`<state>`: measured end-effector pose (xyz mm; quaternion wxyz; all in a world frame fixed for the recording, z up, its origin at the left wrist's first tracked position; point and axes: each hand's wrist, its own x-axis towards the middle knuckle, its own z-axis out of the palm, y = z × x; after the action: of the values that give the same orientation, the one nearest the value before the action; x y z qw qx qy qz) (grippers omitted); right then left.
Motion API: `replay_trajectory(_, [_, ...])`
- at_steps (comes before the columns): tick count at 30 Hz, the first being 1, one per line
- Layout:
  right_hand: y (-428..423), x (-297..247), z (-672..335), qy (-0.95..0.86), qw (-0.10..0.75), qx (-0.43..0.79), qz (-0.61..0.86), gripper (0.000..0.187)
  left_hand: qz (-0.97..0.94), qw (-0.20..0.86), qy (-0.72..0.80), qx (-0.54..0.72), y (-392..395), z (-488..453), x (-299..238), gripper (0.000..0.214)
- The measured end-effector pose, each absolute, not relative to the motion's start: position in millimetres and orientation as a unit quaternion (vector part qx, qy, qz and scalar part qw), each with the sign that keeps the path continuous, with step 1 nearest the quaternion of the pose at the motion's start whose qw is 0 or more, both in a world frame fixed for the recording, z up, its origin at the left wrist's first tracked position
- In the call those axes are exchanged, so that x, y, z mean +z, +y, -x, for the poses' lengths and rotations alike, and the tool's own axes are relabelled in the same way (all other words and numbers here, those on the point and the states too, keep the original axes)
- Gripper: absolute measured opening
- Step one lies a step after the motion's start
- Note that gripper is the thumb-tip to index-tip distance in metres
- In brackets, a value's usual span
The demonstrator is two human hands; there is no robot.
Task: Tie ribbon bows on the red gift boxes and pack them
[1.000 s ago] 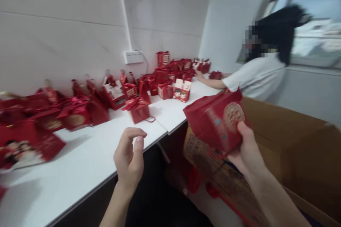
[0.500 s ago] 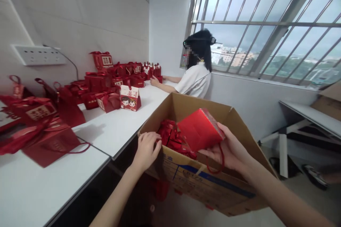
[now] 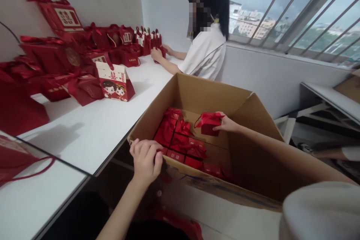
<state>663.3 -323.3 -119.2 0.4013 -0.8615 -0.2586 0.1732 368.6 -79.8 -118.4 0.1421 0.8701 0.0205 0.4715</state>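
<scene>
My right hand (image 3: 228, 123) reaches inside a large open cardboard box (image 3: 208, 90) and grips a small red gift box (image 3: 210, 125) with a ribbon bow and a cord handle. It holds this gift box above the bottom, towards the far wall. Several similar red gift boxes (image 3: 180, 137) are packed together along the left side of the carton. At the carton's near left corner, my left hand (image 3: 147, 159) has its fingers curled over the rim.
Many red gift boxes and bags (image 3: 53, 54) crowd the white table (image 3: 112, 127) on the left. A white-and-red box with cartoon figures (image 3: 114, 84) stands near its edge. Beyond the carton, a co-worker in a white shirt (image 3: 206, 54) handles small red boxes.
My right hand has lowered the red gift box from above the rim into the carton and turned it upright. My left hand stays on the rim. The view has tilted down.
</scene>
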Motion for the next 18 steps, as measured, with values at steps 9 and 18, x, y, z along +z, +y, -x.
replay_trajectory(9, [-386, -206, -623, -0.190, 0.294, 0.274, 0.896, 0.084, -0.860, 0.156, 0.014, 0.485, -81, -372, -120, 0.017])
replay_trajectory(18, [-389, -207, -586, -0.153, 0.281, 0.407, 0.855, 0.081, -0.858, 0.172, 0.011, 0.483, -83, -372, -118, 0.016])
